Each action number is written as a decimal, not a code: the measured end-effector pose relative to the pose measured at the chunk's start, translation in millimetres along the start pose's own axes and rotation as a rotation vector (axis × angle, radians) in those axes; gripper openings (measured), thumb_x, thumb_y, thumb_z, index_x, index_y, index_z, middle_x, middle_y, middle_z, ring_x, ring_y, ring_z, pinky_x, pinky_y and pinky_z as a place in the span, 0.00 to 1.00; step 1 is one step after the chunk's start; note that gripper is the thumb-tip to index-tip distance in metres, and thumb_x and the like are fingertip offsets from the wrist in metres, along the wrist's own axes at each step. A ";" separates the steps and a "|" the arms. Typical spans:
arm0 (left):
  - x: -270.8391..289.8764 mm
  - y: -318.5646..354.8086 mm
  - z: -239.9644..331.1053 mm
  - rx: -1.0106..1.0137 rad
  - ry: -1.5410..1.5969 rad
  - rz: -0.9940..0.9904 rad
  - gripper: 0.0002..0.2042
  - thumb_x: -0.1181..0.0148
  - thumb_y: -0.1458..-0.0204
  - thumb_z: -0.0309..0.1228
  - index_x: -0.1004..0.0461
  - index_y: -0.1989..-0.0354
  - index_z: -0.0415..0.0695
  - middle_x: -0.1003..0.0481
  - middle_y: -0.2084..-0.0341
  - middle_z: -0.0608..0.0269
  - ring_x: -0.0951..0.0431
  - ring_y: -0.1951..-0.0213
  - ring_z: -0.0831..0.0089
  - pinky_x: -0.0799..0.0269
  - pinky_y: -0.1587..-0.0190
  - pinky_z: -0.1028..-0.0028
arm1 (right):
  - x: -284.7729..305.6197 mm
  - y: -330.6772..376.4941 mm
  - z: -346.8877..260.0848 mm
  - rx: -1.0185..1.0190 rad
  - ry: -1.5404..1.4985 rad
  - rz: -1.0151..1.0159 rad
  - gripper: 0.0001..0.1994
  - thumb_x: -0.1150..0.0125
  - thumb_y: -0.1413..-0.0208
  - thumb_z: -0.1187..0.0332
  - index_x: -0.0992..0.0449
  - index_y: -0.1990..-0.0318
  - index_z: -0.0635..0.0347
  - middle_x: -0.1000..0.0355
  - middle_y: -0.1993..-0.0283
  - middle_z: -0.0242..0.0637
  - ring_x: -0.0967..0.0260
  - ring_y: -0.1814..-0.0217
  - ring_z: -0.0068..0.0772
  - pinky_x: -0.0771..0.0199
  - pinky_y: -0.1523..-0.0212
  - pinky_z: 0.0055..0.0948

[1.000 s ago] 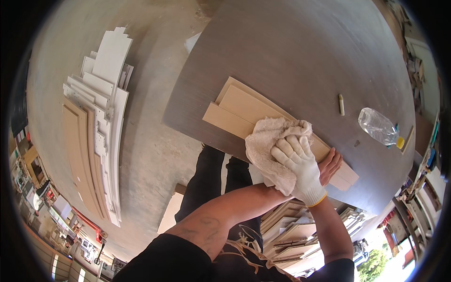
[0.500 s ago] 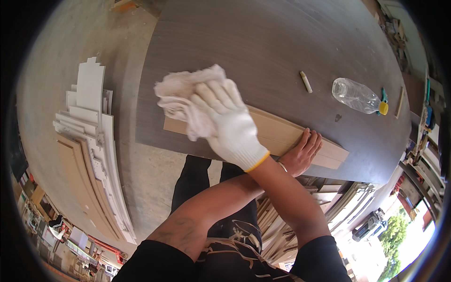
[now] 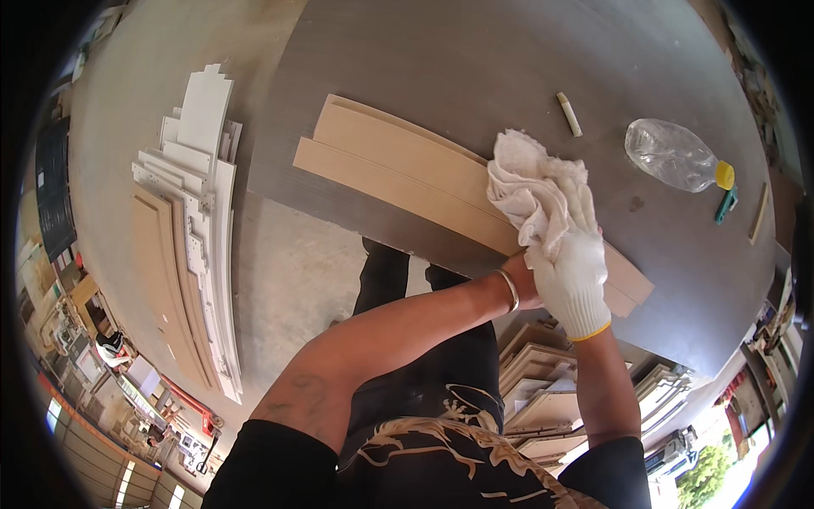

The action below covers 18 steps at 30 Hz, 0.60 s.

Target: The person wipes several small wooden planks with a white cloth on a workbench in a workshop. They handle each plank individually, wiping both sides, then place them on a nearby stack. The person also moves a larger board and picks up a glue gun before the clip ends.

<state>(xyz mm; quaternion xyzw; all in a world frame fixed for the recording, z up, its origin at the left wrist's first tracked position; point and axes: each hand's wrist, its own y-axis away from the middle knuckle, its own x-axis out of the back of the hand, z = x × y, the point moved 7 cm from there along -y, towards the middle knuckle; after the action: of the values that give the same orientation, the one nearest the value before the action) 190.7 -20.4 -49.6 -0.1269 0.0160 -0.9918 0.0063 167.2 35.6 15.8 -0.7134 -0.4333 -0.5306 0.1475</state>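
My right hand (image 3: 572, 276), in a white knitted glove with a yellow cuff edge, is closed on a bunched white cloth (image 3: 538, 182). The cloth rests against two long light-brown boards (image 3: 407, 174), which lie lengthwise together on a dark grey tabletop (image 3: 424, 51). My bare left hand (image 3: 526, 282), with a silver bangle at the wrist, is at the boards' near edge beneath the gloved hand. Its fingers are almost wholly hidden by the glove. My forearms converge there, the left one reaching across my body.
Right of the cloth lie a short pale marker-like stick (image 3: 570, 114), a clear plastic bottle (image 3: 674, 157) with yellow cap, a green-handled tool (image 3: 727, 206) and a wood strip (image 3: 759, 212). White panels (image 3: 203, 161) and brown boards (image 3: 165, 280) are piled at left. More boards (image 3: 543, 382) are stacked below the table.
My gloved right hand has swept the cloth rightward along the boards, from their left part to beside my left hand. The boards' left end is now uncovered. The view has shifted slightly.
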 end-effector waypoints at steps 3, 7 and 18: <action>0.5 -1.2 19.5 -0.192 -0.893 -0.067 0.38 0.47 0.36 0.51 0.42 0.24 0.40 0.41 0.24 0.51 0.44 0.23 0.58 0.52 0.20 0.55 | -36.5 1.9 -34.3 0.221 0.043 0.021 0.28 0.35 0.50 0.67 0.23 0.37 0.53 0.31 0.30 0.46 0.40 0.25 0.56 0.40 0.25 0.50; 1.8 -2.6 28.8 -0.269 -1.065 -0.139 0.41 0.42 0.40 0.55 0.38 0.26 0.35 0.40 0.25 0.44 0.46 0.22 0.48 0.55 0.19 0.51 | -71.4 -6.2 -124.6 0.601 -0.336 0.005 0.26 0.34 0.53 0.65 0.20 0.43 0.57 0.28 0.35 0.43 0.40 0.26 0.48 0.40 0.25 0.45; -1.8 -6.0 19.2 -0.184 -0.961 -0.091 0.37 0.39 0.40 0.50 0.35 0.27 0.39 0.45 0.22 0.48 0.48 0.20 0.55 0.57 0.18 0.54 | 11.3 -118.5 -109.3 0.051 -1.853 -0.109 0.11 0.33 0.37 0.63 0.22 0.55 0.60 0.25 0.64 0.33 0.27 0.69 0.27 0.26 0.71 0.30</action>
<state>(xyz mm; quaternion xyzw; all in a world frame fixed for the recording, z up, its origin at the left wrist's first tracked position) 197.2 -15.0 -31.3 -0.5708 0.0935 -0.8147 -0.0417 7.3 36.3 39.3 -0.8278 -0.4225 0.2549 -0.2671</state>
